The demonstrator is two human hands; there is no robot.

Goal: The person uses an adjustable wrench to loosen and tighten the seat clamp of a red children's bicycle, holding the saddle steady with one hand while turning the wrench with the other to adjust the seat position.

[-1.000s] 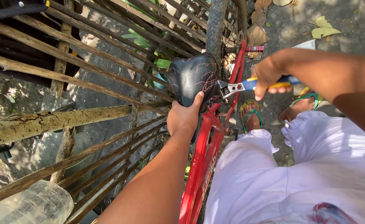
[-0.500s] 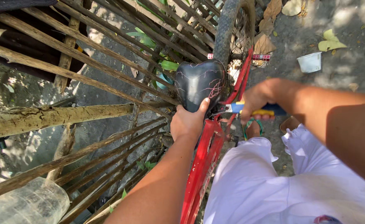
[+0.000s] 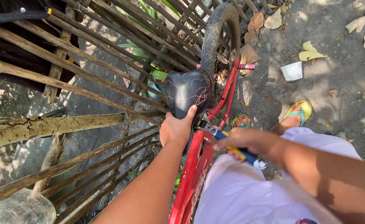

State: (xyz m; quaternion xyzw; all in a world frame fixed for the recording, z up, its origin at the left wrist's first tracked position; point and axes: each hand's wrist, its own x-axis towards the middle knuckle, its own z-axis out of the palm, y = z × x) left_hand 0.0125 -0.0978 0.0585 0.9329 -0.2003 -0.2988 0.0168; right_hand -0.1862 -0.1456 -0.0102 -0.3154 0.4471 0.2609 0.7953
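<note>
While the left hand (image 3: 176, 130) grips the nose of the cracked black bicycle saddle (image 3: 187, 91), centre frame, fingers closed around it, the right hand (image 3: 249, 143) holds blue-and-yellow-handled pliers (image 3: 215, 132) clamped at the seat fixing below. Judgement: steady the saddle firmly and keep the pliers square on the fastener to avoid slipping. Count: one saddle, one pliers, one red bicycle frame (image 3: 193, 174), one rear wheel (image 3: 220, 37), two green sandals (image 3: 296, 111), one white cup (image 3: 292, 71) upper right, bamboo fence (image 3: 66, 70) left.
</note>
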